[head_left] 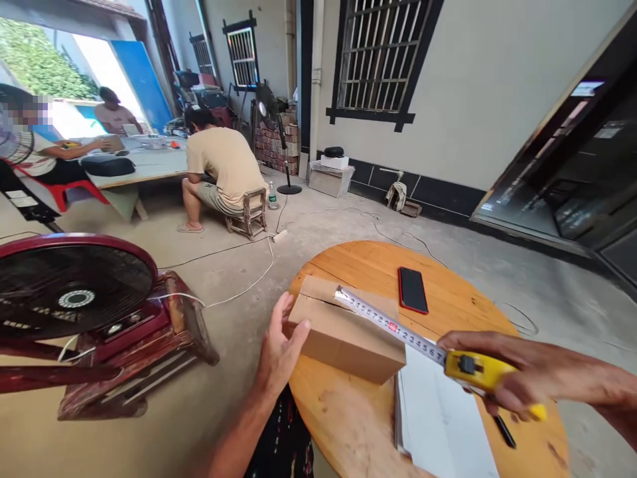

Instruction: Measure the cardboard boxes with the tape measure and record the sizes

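Note:
A brown cardboard box [348,338] rests on the round wooden table [343,425]. Against its left end lies my left hand [283,338], thumb and fingers apart. My right hand [522,375] grips a yellow tape measure [478,372] to the right of the box. The tape's blade [393,326] is pulled out and slants across the top of the box, its metal end near the box's far left part. Under the tape measure is a stack of white paper [442,411]. A black pen [504,431] lies beside the paper, partly below my right hand.
A phone with a red edge [413,289] lies behind the box. To the left, a dark red fan [79,299] stands on a wooden stool [189,325]. Cables [239,292] cross the floor. Farther back, several people sit at a long table [159,162].

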The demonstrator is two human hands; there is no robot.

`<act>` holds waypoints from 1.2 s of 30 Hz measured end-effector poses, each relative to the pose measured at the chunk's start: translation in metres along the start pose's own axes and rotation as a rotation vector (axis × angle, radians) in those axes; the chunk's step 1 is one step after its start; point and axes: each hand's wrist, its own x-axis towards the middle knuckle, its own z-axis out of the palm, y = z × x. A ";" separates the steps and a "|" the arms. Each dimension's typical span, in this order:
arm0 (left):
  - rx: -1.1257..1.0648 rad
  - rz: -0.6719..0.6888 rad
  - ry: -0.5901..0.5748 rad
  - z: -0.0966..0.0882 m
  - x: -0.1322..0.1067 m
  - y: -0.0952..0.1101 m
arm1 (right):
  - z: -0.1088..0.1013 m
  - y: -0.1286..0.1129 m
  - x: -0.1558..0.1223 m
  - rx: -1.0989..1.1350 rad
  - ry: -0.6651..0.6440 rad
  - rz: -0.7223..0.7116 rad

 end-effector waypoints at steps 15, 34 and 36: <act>0.146 0.099 0.006 0.011 0.004 -0.001 | 0.035 -0.078 0.096 -0.155 -0.536 0.248; 0.302 0.052 0.014 0.010 0.001 0.005 | -0.020 -0.030 0.091 -0.268 -0.748 0.201; 0.299 0.049 0.007 0.010 0.001 0.004 | -0.019 -0.030 0.090 -0.272 -0.718 0.205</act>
